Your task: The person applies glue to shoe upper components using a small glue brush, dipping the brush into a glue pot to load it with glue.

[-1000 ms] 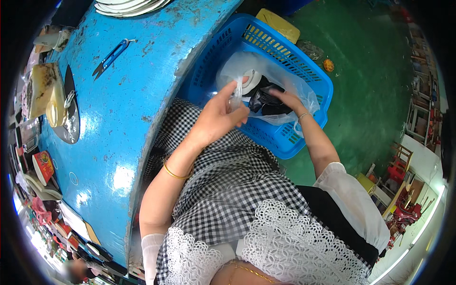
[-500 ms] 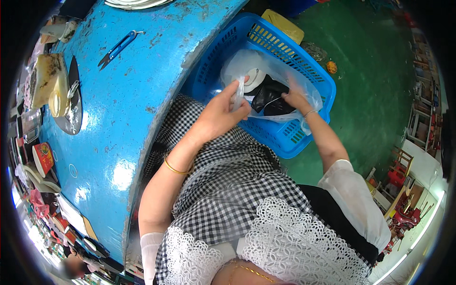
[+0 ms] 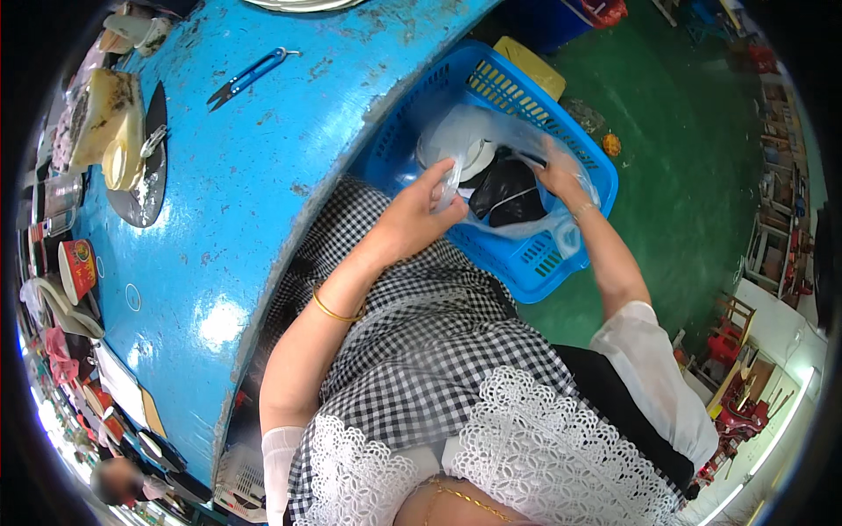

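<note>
A blue plastic basket (image 3: 544, 263) stands on the green floor beside a blue table (image 3: 254, 175). Inside it lies a clear plastic bag (image 3: 491, 131) with black and white items (image 3: 507, 188) in it. My left hand (image 3: 421, 210) grips the near edge of the bag at the basket's left side. On the bag's far side, my right hand (image 3: 561, 175) holds its other edge, so the bag's mouth is spread between both hands. What exactly the black items are, I cannot tell.
Blue thread snips (image 3: 246, 77) lie on the table top. A yellowish object on a dark round plate (image 3: 132, 149), a red cup (image 3: 77, 267) and other clutter line the table's left edge. A yellow item (image 3: 531, 63) sits behind the basket. Red furniture (image 3: 737, 333) stands at far right.
Both hands stay on the bag in the basket; the view has shifted slightly, and the bag's mouth looks spread a little wider between the hands.
</note>
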The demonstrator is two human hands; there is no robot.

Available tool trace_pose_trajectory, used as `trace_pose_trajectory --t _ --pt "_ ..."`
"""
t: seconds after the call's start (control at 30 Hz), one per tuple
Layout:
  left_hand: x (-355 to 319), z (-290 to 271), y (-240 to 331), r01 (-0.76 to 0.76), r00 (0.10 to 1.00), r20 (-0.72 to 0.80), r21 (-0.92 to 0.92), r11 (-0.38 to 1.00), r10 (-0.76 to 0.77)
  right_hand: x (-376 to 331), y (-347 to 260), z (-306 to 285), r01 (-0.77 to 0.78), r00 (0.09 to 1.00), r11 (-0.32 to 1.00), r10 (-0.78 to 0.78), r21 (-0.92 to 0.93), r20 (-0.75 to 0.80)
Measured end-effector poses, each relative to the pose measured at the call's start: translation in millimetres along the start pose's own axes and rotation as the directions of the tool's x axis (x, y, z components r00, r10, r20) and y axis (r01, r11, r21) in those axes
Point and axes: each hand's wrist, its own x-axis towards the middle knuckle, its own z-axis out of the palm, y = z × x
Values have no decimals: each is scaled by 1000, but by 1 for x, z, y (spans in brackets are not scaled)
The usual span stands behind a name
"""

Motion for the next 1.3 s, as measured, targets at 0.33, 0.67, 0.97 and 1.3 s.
trace_pose_trajectory --t 0.33,0.67,0.97,1.3 --pt "-20 -38 -33 22 1000 -12 -105 994 -23 -66 -143 -210 102 843 720 -429 686 324" --pt "-139 -17 26 -282 942 59 -398 873 331 -95 -218 -247 -223 929 -188 -337 956 151" --pt "-211 -18 21 -508 856 -493 -748 428 155 -123 -322 -232 110 691 -243 -678 964 -250" --pt "-269 -15 -11 -768 560 -826 -489 415 64 -152 -421 -282 963 187 33 -794 266 -579"
